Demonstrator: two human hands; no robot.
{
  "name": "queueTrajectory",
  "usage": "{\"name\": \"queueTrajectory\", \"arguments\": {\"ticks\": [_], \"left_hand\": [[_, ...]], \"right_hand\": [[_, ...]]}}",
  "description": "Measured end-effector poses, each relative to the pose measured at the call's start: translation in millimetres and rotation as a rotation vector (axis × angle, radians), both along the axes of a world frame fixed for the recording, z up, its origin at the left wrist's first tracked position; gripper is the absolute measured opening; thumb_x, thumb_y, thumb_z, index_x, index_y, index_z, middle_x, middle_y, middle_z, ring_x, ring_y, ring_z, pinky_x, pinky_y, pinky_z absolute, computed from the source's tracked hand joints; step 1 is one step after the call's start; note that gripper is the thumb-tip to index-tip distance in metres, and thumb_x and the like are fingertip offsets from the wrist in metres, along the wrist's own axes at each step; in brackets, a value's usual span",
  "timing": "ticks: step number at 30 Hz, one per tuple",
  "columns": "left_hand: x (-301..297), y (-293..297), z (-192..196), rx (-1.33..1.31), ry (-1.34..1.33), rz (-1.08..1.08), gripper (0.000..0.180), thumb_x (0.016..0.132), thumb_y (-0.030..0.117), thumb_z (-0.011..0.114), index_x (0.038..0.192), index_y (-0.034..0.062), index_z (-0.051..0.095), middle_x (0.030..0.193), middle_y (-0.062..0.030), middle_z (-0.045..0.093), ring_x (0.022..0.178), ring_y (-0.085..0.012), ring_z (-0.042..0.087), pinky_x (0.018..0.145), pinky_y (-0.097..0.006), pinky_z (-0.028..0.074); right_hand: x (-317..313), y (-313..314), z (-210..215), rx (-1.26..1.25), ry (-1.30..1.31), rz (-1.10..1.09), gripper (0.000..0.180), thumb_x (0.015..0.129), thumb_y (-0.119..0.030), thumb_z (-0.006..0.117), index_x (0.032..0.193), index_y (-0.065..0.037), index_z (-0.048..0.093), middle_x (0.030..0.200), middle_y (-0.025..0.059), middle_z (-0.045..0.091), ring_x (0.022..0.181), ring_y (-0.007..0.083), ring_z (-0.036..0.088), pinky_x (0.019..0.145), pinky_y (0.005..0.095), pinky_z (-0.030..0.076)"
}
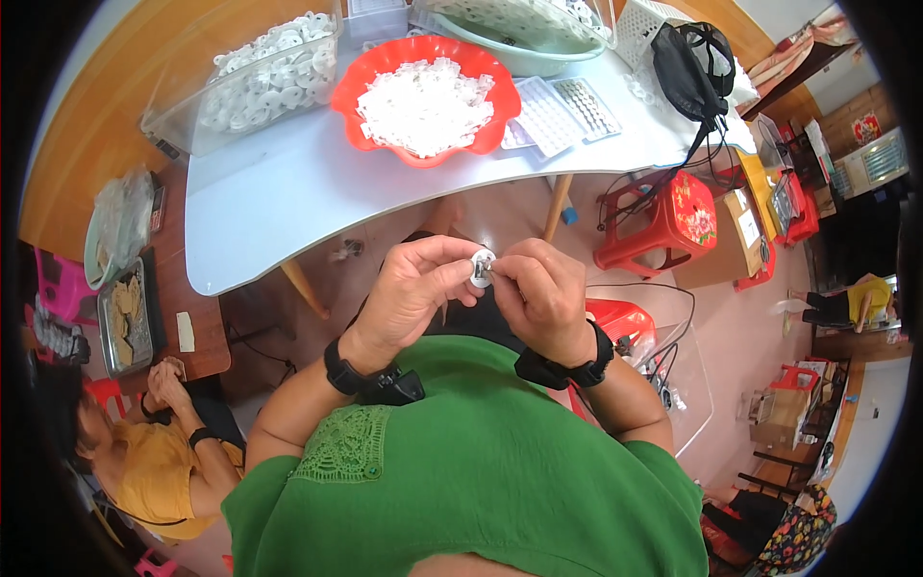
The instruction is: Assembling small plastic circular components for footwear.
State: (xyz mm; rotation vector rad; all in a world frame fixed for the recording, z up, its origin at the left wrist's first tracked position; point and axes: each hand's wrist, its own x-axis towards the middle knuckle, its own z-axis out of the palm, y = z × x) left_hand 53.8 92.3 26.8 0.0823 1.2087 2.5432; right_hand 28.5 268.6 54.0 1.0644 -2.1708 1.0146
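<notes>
Between my hands, in front of the table edge, is a small round white plastic piece with dark metal parts in its middle. My left hand pinches its left edge between thumb and fingers. The fingertips of my right hand are pressed together at the piece's right side; what they pinch there is too small to make out. Both wrists wear black straps with small black devices.
On the white table stand a red scalloped bowl of small white pieces, a clear bin of white discs and trays. A red stool is at right; a person in yellow sits at left.
</notes>
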Motion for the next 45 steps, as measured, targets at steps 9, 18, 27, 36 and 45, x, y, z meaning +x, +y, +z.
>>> {"name": "queueTrajectory", "arguments": {"ticks": [9,18,27,36,45], "left_hand": [[10.4,1.3,-0.9,-0.108,0.081,0.023,0.022,0.09,0.007,0.055,0.108,-0.0047,0.06,0.094,-0.0094,0.065,0.079,-0.0125,0.062,0.066,-0.024,0.051],[8.1,3.2,-7.2,-0.187,0.064,0.016,0.02,0.089,0.005,0.054,0.105,-0.0043,0.062,0.09,-0.0089,0.065,0.075,-0.0123,0.062,0.064,-0.023,0.05],[5.8,6.1,-9.6,-0.174,0.041,0.088,0.021,0.089,0.006,0.055,0.104,-0.0057,0.062,0.087,-0.0082,0.065,0.071,-0.0108,0.06,0.062,-0.022,0.049],[9.2,10.1,-7.2,-0.229,0.017,0.086,0.02,0.088,0.007,0.056,0.101,-0.0057,0.063,0.083,-0.0079,0.064,0.067,-0.0105,0.059,0.059,-0.022,0.048],[5.0,11.2,-4.7,-0.269,0.069,0.063,0.018,0.088,0.004,0.055,0.101,-0.0058,0.063,0.085,-0.008,0.064,0.07,-0.0104,0.06,0.059,-0.022,0.049]], "right_hand": [[3.2,2.6,7.8,0.116,-0.07,0.096,0.017,0.067,0.0,0.064,0.075,-0.002,0.05,0.069,0.0094,0.05,0.056,0.0278,0.052,0.048,0.0366,0.041],[-3.7,8.0,3.1,0.128,-0.254,0.155,0.015,0.068,0.005,0.062,0.076,-0.003,0.052,0.066,0.0107,0.05,0.055,0.0285,0.053,0.048,0.035,0.04],[-6.1,1.8,-1.0,0.155,-0.255,0.118,0.012,0.072,0.001,0.059,0.076,-0.002,0.048,0.068,0.0118,0.052,0.061,0.033,0.055,0.051,0.0402,0.042],[-5.2,9.9,-5.1,0.248,-0.179,0.161,0.012,0.071,0.002,0.056,0.076,-0.002,0.046,0.069,0.012,0.049,0.06,0.0322,0.051,0.053,0.0406,0.039],[-8.0,13.0,-11.4,0.121,-0.267,0.133,0.014,0.069,0.003,0.062,0.075,-0.003,0.05,0.068,0.0115,0.054,0.058,0.0312,0.054,0.053,0.0371,0.041]]}}
